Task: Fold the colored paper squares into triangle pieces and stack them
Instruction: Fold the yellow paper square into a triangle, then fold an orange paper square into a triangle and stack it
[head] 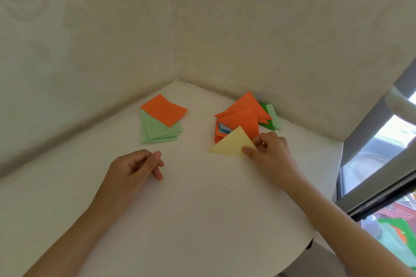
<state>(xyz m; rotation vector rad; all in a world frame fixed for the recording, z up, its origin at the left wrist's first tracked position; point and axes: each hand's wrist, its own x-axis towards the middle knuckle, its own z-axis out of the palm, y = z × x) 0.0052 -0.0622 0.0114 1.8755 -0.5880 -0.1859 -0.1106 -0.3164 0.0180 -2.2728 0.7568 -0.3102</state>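
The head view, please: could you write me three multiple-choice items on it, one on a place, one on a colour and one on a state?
1. Where does the stack of flat squares lie relative to the folded pile?
A. On the side of the left hand
B. On top of it
C. Under it

2. What colour is the top square of that stack?
A. Blue
B. Yellow
C. Orange

3. What is the right hand doing?
A. Resting open, holding nothing
B. Pinching the yellow triangle
C. Lifting the stack of squares

Answers: 1 A, the stack sits nearer the left hand, apart from the pile. 2 C, an orange sheet covers the light green squares. 3 B, thumb and fingers close on the triangle's corner.
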